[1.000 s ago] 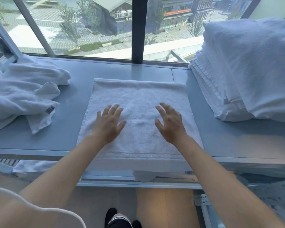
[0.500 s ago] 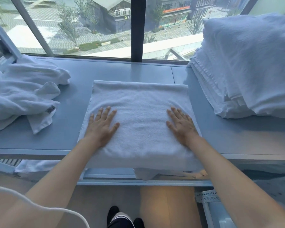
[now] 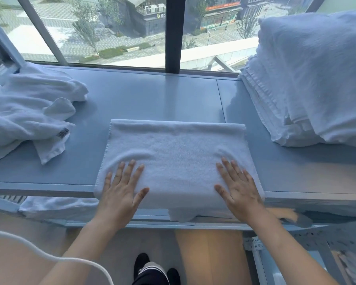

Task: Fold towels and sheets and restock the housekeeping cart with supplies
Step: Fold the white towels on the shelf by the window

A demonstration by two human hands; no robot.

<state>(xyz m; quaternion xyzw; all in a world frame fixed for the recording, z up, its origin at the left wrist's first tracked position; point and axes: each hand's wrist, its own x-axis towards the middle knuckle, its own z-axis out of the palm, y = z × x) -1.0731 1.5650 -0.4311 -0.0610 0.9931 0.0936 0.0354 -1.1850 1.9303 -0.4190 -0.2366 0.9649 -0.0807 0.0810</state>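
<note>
A white folded towel (image 3: 178,153) lies flat in the middle of the grey-blue ledge (image 3: 152,99), its near edge hanging a little over the front. My left hand (image 3: 120,190) presses flat on the towel's near left corner, fingers straight and spread. On the near right corner my right hand (image 3: 237,187) rests flat the same way. A loose heap of unfolded white towels (image 3: 29,114) lies at the left. At the right rises a tall stack of folded white towels (image 3: 308,79).
A large window with a dark upright post (image 3: 173,33) runs along the back of the ledge. A lower shelf (image 3: 56,207) under the ledge carries more white cloth. A white cable (image 3: 49,257) crosses the lower left. My shoes (image 3: 152,270) stand on the floor below.
Both hands have slid apart and back toward me over the towel, from its middle to its near corners. The towel's far edge now lies nearer to me.
</note>
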